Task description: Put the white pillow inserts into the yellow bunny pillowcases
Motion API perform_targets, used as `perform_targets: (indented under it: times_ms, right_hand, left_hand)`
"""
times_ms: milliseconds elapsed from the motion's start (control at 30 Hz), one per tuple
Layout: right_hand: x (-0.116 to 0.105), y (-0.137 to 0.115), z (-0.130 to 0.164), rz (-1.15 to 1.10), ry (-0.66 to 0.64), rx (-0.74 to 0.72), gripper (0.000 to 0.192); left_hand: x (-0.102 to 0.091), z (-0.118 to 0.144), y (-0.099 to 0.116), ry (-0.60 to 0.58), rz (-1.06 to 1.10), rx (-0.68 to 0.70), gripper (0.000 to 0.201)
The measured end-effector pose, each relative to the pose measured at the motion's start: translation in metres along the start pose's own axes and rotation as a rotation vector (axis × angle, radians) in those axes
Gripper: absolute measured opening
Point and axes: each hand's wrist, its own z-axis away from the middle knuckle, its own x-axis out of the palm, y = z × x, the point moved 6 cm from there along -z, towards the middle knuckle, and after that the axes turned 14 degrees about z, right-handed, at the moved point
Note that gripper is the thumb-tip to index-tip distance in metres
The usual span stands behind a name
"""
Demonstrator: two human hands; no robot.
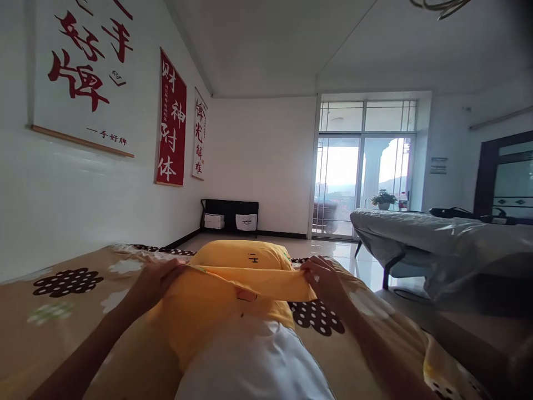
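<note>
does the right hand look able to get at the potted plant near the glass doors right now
Probably not: the right hand is gripping the yellow fabric, and the potted plant looks well out of reach, on or behind the plastic-covered table.

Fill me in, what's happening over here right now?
A person is holding a yellow cloth stretched between two bare hands: the left hand at its left edge, the right hand at its right end. Nearer the person lies a white bundle that looks like a pillow, with yellow fabric at its far end. How far the fabric goes around it, I can't tell. It's all over a patterned sheet.
</note>
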Motion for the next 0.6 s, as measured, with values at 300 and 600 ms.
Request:
perform_targets:
  times_ms: [300,600]
  right_hand:
    - [-0.019,0.008,0.032,-0.295,-0.098,0.308,0.018]
    - [-0.038,-0.036,0.099,-0.354,-0.64,-0.254,0.059]
  left_hand:
    - [-0.036,0.025,0.069,-0.009,-0.226,0.172,0.059]
    - [-0.022,0.076,0.052,-0.575,-0.058,-0.162,0.012]
